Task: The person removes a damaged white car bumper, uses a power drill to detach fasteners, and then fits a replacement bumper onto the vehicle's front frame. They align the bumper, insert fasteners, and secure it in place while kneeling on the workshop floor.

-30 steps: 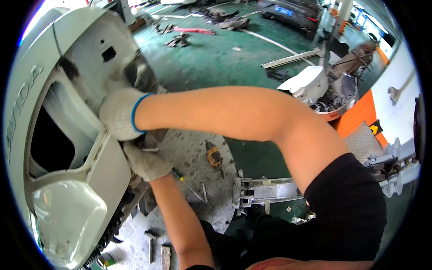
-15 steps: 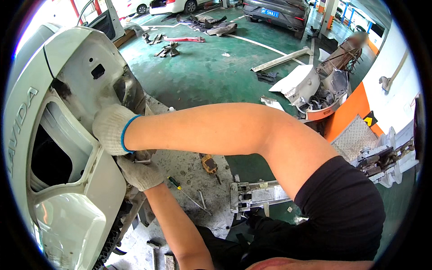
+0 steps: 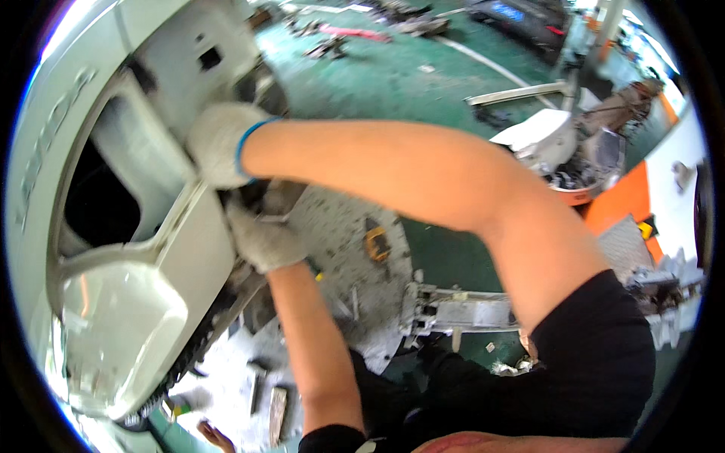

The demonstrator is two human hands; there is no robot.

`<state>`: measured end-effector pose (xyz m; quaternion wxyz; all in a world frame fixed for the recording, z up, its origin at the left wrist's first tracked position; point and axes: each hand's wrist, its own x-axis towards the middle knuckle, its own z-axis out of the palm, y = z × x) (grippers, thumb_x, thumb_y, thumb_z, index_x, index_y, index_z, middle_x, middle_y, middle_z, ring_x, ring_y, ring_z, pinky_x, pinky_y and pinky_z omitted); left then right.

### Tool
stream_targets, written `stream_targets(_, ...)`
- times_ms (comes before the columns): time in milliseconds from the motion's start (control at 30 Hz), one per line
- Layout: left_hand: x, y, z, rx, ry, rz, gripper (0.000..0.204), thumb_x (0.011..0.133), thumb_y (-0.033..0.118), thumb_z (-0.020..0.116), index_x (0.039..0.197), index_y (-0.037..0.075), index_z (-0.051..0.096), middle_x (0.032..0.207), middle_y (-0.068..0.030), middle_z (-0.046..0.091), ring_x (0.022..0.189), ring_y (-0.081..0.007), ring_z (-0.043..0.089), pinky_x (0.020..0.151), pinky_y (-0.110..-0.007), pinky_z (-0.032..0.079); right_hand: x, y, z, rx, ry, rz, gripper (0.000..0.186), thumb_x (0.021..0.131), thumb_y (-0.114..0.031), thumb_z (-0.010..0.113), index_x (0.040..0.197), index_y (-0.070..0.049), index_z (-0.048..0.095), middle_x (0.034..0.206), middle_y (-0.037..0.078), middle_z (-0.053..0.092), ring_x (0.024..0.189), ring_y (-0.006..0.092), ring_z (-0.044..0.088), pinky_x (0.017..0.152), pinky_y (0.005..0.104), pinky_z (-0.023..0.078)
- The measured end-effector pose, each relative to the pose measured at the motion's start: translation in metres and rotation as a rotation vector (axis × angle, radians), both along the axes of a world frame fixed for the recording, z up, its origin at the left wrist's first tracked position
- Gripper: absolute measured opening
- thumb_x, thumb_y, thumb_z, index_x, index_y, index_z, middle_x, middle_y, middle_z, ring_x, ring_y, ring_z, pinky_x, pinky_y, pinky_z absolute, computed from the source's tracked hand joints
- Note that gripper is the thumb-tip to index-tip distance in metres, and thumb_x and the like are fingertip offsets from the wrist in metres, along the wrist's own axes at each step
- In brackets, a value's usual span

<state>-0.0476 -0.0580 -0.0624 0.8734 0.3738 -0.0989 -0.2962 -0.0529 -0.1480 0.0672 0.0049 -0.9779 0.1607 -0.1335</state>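
Note:
A white car body (image 3: 192, 238) with bare panels and a rear opening fills the left side. Against its corner, my right hand (image 3: 225, 145), in a knit work glove with a blue cuff, bends over the panel edge; its fingers are hidden. Just below it, my left hand (image 3: 264, 235), gloved too, is closed at the inner side of that edge. A small metallic piece (image 3: 273, 218) shows by its thumb, too blurred to name. Beneath the hands lies a grey, stained platform (image 3: 332, 211), with a yellow and black tool (image 3: 375, 240) on it.
Below the car lie a hammer-like tool (image 3: 255, 385) and a worn block (image 3: 278, 417). Another person's hand (image 3: 217, 436) seems to show at the bottom edge. A metal clamp arm (image 3: 461, 311) extends right of the platform. Removed car parts (image 3: 547, 140) lie on the green floor.
My view has shifted, so the car and both hands sit farther right and higher in the picture. Both hands stay at the panel edge. My left forearm now mostly covers the screwdriver.

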Motion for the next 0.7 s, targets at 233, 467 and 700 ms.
stream_targets(233,0.010,0.000,-0.004,0.015,0.068,0.100,0.033,0.102,0.033,0.062,0.127,0.012,0.063,0.104,-0.0032,0.067,0.082,-0.0170,0.061,0.073,-0.038,0.052,-0.008,-0.010,-0.007,-0.201,-0.071,0.041,0.028,0.087,-0.022,0.059,0.098,-0.003,0.077,0.101,0.023,0.074,0.097,0.0367,0.072,0.091,0.0447,0.057)
stream_targets(467,0.018,0.000,-0.011,-0.054,0.016,0.051,0.024,0.101,0.031,0.062,0.114,0.010,0.063,0.093,-0.0030,0.064,0.067,-0.0155,0.057,0.061,-0.030,0.047,-0.051,-0.040,-0.036,0.212,-0.861,0.198,0.032,0.093,-0.027,0.056,0.112,-0.013,0.078,0.105,0.012,0.077,0.095,0.0280,0.073,0.089,0.0405,0.057)
stream_targets(700,0.021,-0.004,-0.024,0.250,-0.920,0.336,0.035,0.104,0.033,0.056,0.126,0.007,0.060,0.110,-0.0079,0.066,0.087,-0.0187,0.060,0.069,-0.029,0.052,-0.099,-0.025,-0.113,0.727,-1.276,-0.211,0.036,0.095,-0.033,0.064,0.120,-0.009,0.074,0.108,0.016,0.076,0.098,0.0290,0.073,0.091,0.0390,0.056)
